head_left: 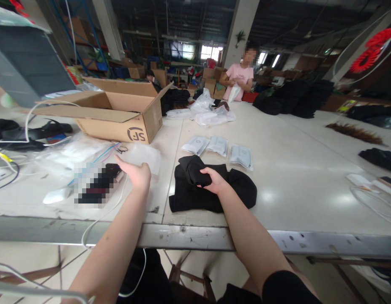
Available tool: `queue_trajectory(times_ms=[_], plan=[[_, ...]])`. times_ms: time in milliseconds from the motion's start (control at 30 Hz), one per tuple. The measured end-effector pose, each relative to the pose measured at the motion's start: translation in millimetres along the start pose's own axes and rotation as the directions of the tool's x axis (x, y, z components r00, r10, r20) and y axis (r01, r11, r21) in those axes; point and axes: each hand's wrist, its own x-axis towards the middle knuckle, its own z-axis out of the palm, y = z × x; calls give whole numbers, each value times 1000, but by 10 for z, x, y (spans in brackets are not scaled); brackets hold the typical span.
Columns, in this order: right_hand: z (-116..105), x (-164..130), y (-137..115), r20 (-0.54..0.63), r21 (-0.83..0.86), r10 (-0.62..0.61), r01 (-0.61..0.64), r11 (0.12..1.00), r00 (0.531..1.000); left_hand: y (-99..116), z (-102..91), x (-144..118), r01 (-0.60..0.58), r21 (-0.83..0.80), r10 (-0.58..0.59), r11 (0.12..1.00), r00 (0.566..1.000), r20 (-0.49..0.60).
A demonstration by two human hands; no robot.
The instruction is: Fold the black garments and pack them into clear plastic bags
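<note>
My right hand (214, 180) is closed on a folded piece of black fabric (192, 169), thumb on top. That bundle rests over a larger black garment (195, 198) spread near the table's front edge. To the left, my left hand (136, 172) has its fingers stretched out and apart. It is beside a translucent plastic bag (151, 158); whether it touches the bag I cannot tell. Just behind the black garment lie three flat white packets (195, 145) in a row.
An open cardboard box (119, 126) stands at the back left. Clear plastic bags (71, 156), a white mouse (57, 195) and cables lie at left. Stacks of black goods (293, 97) occupy the far right. Across the table a person in a pink shirt (241, 76) handles a white bag.
</note>
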Motion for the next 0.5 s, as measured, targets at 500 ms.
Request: queue_trajectory(times_ms=[500], plan=[[56, -7, 49, -46, -58, -64, 61, 996, 997, -259, 266, -66, -332, 678, -141, 657, 829, 542]])
